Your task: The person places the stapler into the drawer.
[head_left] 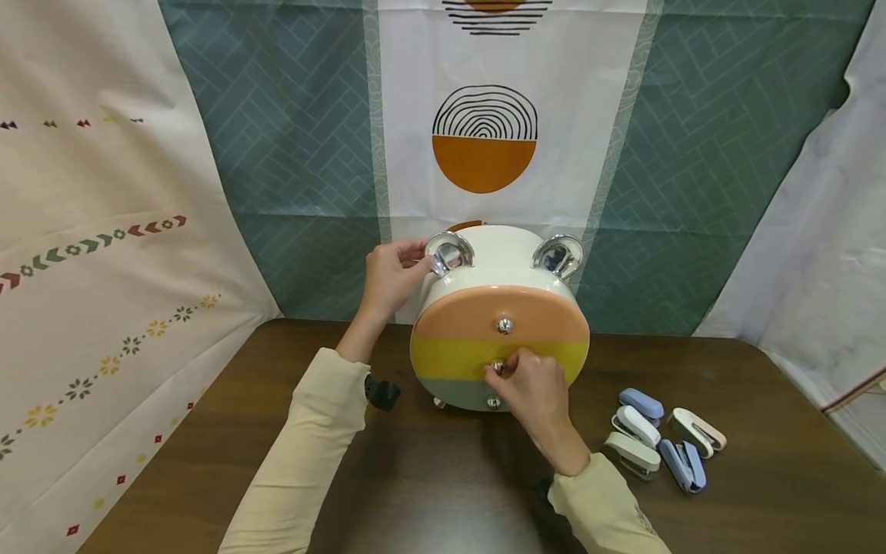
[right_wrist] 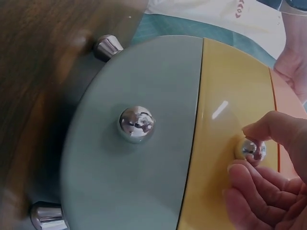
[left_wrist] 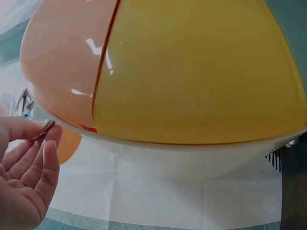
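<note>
Your right grip (head_left: 536,385), thumb and fingers closed round it, holds the knob (head_left: 497,366) on the yellow panel (head_left: 443,358); your left grip (head_left: 391,277) pinches the silver ear (head_left: 450,252). Best pull straight, bracing the round cabinet (head_left: 477,315) upright on the surface (head_left: 429,485).

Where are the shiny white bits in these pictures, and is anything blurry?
Head view: pale sheen on the brown table, bright glints on the silver knobs; left wrist view: white glare streaks on the peach drawer front, a smaller one on the yellow drawer front; right wrist view: one white streak on the yellow drawer front, and the dark table at left looks rather blurry.
</note>
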A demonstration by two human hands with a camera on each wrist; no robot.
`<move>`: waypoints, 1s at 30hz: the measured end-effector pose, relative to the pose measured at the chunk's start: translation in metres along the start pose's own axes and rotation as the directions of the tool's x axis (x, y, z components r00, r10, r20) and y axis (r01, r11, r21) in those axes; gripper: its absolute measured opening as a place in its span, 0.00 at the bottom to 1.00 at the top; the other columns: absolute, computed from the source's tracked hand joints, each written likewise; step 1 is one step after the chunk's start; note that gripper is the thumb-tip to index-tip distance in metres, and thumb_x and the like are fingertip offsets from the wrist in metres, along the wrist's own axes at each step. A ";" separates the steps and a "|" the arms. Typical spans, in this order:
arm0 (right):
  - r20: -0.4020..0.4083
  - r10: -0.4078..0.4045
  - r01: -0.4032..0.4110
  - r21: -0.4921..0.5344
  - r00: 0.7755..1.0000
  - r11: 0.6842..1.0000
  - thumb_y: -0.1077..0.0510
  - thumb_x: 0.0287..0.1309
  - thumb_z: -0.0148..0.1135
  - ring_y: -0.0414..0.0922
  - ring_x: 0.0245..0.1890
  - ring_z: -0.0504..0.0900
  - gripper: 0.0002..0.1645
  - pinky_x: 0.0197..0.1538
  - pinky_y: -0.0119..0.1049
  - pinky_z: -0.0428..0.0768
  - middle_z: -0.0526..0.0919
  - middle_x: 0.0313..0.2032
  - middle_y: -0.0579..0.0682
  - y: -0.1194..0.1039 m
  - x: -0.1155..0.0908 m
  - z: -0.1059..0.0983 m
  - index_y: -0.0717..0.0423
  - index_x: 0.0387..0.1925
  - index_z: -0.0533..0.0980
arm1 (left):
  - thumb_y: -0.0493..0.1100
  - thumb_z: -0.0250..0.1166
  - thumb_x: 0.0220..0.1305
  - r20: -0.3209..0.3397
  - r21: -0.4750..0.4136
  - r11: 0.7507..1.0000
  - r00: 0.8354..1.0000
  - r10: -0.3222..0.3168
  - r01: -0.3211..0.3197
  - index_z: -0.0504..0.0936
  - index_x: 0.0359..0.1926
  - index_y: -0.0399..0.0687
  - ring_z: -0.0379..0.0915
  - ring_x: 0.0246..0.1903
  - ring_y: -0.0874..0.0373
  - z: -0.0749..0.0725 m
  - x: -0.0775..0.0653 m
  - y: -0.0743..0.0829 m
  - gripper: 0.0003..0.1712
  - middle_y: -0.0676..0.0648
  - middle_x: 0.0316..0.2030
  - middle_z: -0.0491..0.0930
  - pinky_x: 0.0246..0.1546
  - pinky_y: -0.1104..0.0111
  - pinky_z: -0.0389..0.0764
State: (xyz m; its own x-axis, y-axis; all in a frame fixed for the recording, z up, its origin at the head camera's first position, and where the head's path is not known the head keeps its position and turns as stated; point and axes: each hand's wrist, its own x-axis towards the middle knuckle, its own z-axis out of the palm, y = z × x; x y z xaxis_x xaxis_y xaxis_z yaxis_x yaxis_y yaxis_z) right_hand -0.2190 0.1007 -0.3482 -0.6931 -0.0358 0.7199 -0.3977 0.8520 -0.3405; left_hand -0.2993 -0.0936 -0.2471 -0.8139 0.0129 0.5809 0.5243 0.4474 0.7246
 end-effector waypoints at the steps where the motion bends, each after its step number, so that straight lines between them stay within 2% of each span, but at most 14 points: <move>1: 0.004 0.001 -0.001 0.003 1.000 1.000 0.54 0.35 0.70 0.39 0.08 0.60 0.23 0.13 0.31 0.61 0.64 0.05 0.42 -0.001 0.000 0.000 0.53 0.03 0.66 | 0.36 0.63 0.54 -0.001 0.000 1.000 1.000 0.001 -0.001 0.81 0.43 0.32 0.80 0.36 0.50 0.000 0.000 0.000 0.16 0.38 0.36 0.82 0.40 0.63 0.80; 9: 0.058 0.010 -0.011 0.023 0.998 1.000 0.57 0.37 0.68 0.36 0.08 0.56 0.24 0.14 0.28 0.56 0.57 0.05 0.40 -0.006 -0.003 -0.008 0.52 0.03 0.62 | 0.36 0.63 0.54 -0.015 -0.015 1.000 1.000 0.015 -0.015 0.81 0.43 0.32 0.81 0.36 0.49 0.001 -0.003 0.002 0.15 0.37 0.35 0.82 0.39 0.63 0.80; 15: 0.088 0.003 -0.005 0.021 0.996 1.000 0.57 0.36 0.69 0.36 0.09 0.56 0.24 0.14 0.28 0.57 0.58 0.06 0.40 -0.009 -0.009 -0.015 0.52 0.05 0.61 | 0.36 0.63 0.54 -0.011 -0.012 0.999 0.999 0.036 -0.036 0.81 0.42 0.32 0.80 0.36 0.49 0.000 -0.003 0.000 0.15 0.37 0.35 0.82 0.40 0.63 0.80; 30: 0.064 -0.053 0.051 0.031 0.997 0.998 0.57 0.31 0.71 0.31 0.09 0.57 0.22 0.13 0.24 0.58 0.62 0.07 0.37 -0.013 -0.029 -0.035 0.49 0.06 0.63 | 0.37 0.63 0.54 -0.012 -0.033 0.999 0.999 0.037 -0.037 0.81 0.43 0.31 0.81 0.36 0.50 0.000 -0.003 -0.004 0.15 0.37 0.36 0.82 0.40 0.64 0.80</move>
State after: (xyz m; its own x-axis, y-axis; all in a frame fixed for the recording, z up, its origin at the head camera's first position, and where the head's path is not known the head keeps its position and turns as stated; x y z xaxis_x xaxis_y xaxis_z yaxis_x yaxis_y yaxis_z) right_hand -0.1726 0.1084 -0.3440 -0.7081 -0.1141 0.6969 -0.4511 0.8323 -0.3221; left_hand -0.2994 -0.0950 -0.2517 -0.7910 0.0184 0.6115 0.5621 0.4165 0.7145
